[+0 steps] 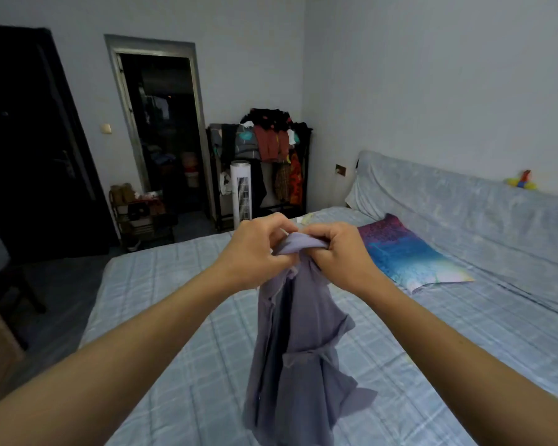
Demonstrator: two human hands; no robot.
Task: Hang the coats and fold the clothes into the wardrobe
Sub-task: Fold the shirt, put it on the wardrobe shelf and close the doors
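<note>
Both hands, left hand (255, 249) and right hand (339, 249), clamp the grey shirt (297, 342) top at frame centre, grip tight; it hangs over the bed (181, 365), likely to straighten for folding.

a big bed (181, 317) with a blue checked sheet. a bright purple and blue pillow (406, 255) lies on it at two o'clock.

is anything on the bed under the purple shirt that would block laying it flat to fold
Nothing visible does. Both hands, left hand and right hand, pinch the purple shirt above bare plaid bed sheet. The colourful pillow lies off to the right, apart from it.
</note>
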